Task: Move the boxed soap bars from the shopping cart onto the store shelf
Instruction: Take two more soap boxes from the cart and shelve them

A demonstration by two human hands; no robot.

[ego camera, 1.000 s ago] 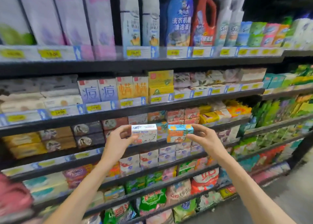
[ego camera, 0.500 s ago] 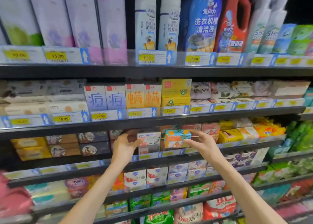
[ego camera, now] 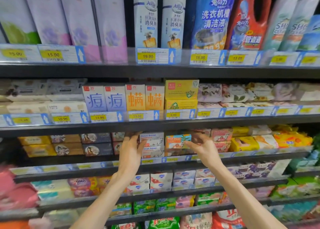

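Two bare forearms are raised to the third shelf (ego camera: pixel 259 155) from the top, and both hands are seen at its front edge; the left hand (ego camera: pixel 130 150) is laid against the left end of a white Goat Soap box (ego camera: pixel 152 139), its fingers fairly straight and only slightly bent, with the fingertips lost in the shadow under the shelf above, so a true grip cannot be told; that white box is stacked on a second white Goat Soap box (ego camera: pixel 153 151) on the shelf; the right hand (ego camera: pixel 201 146) is held at the right end of an orange and teal soap box (ego camera: pixel 178 141), fingers spread and loosely curved, the thumb touching the box's lower right corner; the orange box is set just beside the white one, on top of another, darker box; pink soap boxes (ego camera: pixel 221 135) are seen just to the right; yellow price labels (ego camera: pixel 148 161) are fixed along the shelf edge below the hands.
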